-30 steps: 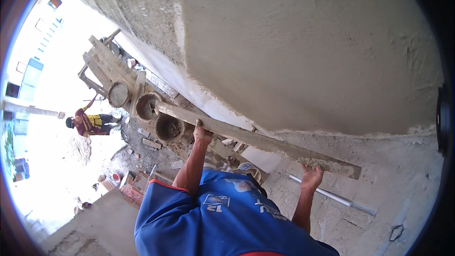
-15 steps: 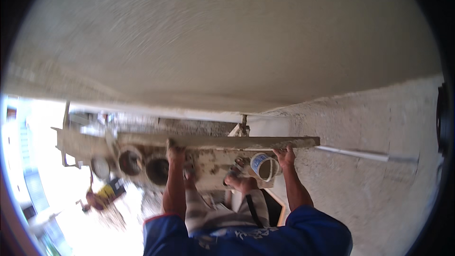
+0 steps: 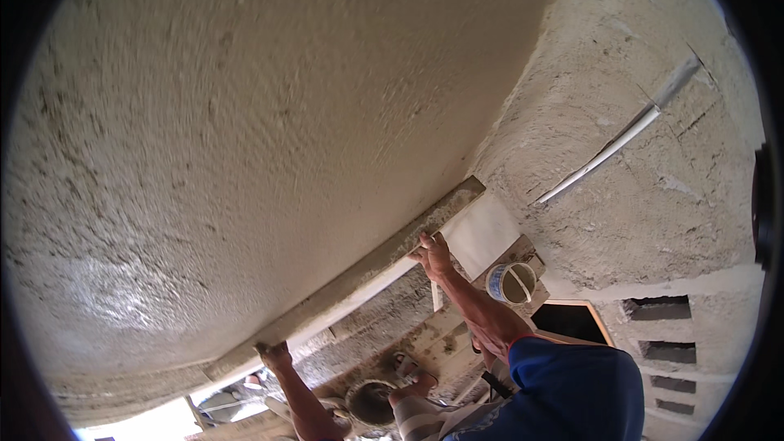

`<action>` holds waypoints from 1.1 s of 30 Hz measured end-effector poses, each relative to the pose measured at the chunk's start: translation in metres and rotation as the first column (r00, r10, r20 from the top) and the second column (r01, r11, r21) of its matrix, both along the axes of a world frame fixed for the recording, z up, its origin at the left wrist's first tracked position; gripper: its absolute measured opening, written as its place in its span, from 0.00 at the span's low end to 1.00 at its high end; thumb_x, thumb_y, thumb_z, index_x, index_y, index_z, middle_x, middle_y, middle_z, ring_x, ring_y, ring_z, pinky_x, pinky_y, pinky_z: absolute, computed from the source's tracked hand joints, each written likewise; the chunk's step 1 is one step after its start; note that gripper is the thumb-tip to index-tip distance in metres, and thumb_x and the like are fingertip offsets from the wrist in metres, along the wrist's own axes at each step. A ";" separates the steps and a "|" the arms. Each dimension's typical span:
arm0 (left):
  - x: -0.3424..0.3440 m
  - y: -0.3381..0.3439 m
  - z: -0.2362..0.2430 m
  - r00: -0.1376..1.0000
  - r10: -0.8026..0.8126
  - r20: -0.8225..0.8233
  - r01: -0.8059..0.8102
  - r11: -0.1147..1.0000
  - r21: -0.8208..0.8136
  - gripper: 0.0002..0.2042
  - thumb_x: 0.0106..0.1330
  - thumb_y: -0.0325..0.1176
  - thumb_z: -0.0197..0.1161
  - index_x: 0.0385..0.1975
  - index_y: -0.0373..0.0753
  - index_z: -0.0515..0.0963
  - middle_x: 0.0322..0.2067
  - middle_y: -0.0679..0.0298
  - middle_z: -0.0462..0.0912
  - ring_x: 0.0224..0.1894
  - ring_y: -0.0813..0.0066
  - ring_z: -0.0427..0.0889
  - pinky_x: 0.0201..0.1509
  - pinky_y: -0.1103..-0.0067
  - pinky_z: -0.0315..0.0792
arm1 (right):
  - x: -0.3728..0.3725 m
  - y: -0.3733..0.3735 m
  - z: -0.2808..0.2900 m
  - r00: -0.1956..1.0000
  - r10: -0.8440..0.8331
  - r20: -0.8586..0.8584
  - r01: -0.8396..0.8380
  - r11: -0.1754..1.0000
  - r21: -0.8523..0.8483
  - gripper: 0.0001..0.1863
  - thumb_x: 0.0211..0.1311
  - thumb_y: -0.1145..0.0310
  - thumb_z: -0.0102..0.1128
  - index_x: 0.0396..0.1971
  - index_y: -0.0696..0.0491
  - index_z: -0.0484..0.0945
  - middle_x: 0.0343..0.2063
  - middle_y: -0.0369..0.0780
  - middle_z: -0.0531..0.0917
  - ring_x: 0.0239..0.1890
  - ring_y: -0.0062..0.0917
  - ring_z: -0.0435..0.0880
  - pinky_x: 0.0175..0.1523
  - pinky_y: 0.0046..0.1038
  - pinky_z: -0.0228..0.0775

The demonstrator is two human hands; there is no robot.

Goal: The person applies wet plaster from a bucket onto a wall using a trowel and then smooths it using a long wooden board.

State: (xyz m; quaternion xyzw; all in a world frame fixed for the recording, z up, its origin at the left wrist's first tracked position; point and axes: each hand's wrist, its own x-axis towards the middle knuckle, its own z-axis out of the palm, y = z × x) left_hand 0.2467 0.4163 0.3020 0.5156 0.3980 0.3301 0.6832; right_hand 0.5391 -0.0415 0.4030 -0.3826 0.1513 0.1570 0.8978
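Observation:
A long plaster-caked straightedge [image 3: 351, 279] runs diagonally along the lower border of a damp, freshly plastered wall [image 3: 286, 131]. It appears to lie against that surface, its right end higher in view. My left hand [image 3: 275, 355] is closed around it near its lower left end. Toward the other end, my right hand [image 3: 433, 255] grips the near edge, fingers bent over it. The plaster shows ripples and rough pits at left and looks smoother toward the right.
Below me is a plank platform [image 3: 433, 341] with my feet on it. A round basin [image 3: 371, 403] and a white bucket [image 3: 510, 283] stand there. A rough side wall [image 3: 653, 229] at right has a white pipe [image 3: 600, 155] and several slots [image 3: 660, 308].
My view has turned, so the wall and platform now slant. The straightedge, level and over the platform before, now lies diagonally along the plaster. Both hands have stayed on it.

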 end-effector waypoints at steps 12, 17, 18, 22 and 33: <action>0.103 -0.169 0.279 0.921 0.203 0.333 -0.073 0.928 -0.365 0.27 0.63 0.54 0.45 0.55 0.40 0.61 0.51 0.53 0.67 0.51 0.56 0.69 0.49 0.63 0.70 | 0.059 -0.087 0.277 0.817 -0.320 0.479 0.500 0.808 -0.312 0.27 0.52 0.53 0.60 0.44 0.56 0.64 0.36 0.37 0.71 0.34 0.18 0.71 0.35 0.20 0.65; 0.131 -0.209 0.377 0.908 0.167 0.385 -0.028 0.939 -0.342 0.25 0.60 0.54 0.48 0.52 0.45 0.65 0.50 0.56 0.68 0.49 0.60 0.70 0.50 0.64 0.67 | 0.086 -0.124 0.397 0.835 -0.193 0.515 0.424 0.823 -0.378 0.31 0.56 0.52 0.56 0.50 0.60 0.59 0.46 0.47 0.70 0.46 0.33 0.73 0.39 0.30 0.72; 0.134 -0.208 0.375 0.912 0.206 0.355 -0.050 0.914 -0.403 0.24 0.61 0.52 0.47 0.53 0.45 0.64 0.50 0.56 0.68 0.49 0.61 0.70 0.49 0.64 0.68 | 0.084 -0.123 0.399 0.837 -0.195 0.512 0.424 0.822 -0.380 0.31 0.56 0.52 0.56 0.50 0.60 0.59 0.46 0.47 0.70 0.46 0.33 0.73 0.39 0.30 0.72; 0.118 -0.174 0.349 0.933 0.168 0.317 -0.070 0.952 -0.298 0.26 0.65 0.52 0.40 0.56 0.39 0.59 0.53 0.50 0.63 0.51 0.55 0.69 0.44 0.65 0.75 | 0.053 -0.085 0.395 0.827 -0.202 0.525 0.416 0.847 -0.331 0.41 0.55 0.48 0.54 0.57 0.61 0.49 0.53 0.53 0.62 0.51 0.39 0.70 0.40 0.36 0.77; 0.053 -0.059 0.331 0.909 0.373 0.187 -0.337 0.920 -0.199 0.24 0.60 0.51 0.47 0.52 0.43 0.65 0.49 0.55 0.69 0.49 0.58 0.71 0.43 0.65 0.73 | 0.004 0.014 0.327 0.823 -0.275 0.498 0.534 0.676 -0.509 0.45 0.58 0.46 0.48 0.60 0.66 0.41 0.59 0.56 0.53 0.60 0.38 0.59 0.62 0.29 0.51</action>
